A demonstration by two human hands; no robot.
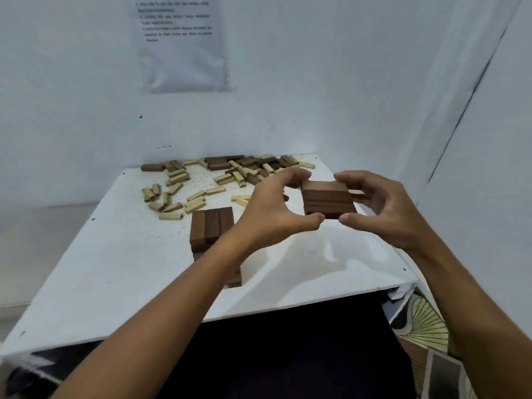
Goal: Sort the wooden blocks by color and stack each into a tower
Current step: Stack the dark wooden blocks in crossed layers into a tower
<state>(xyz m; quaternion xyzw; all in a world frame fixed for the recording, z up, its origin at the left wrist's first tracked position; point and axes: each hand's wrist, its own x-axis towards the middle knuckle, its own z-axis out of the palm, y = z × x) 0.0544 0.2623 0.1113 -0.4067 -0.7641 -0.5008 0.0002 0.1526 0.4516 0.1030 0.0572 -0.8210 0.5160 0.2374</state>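
Observation:
Between both hands, a flat row of three dark brown blocks (328, 200) hangs above the white table (121, 266). My left hand (276, 208) pinches its left side with thumb and fingers; my right hand (380, 208) pinches its right side. A dark brown tower (211, 226), topped by three side-by-side blocks, stands at the table's middle, its lower part hidden behind my left forearm. Loose light blocks (184, 201) lie left of centre. A mixed pile of dark and light blocks (253, 167) runs along the far edge.
White walls close in behind and to the right of the table. A printed sheet (184, 44) hangs on the back wall. The table's near edge borders a dark gap; patterned fabric (426, 323) lies at the lower right.

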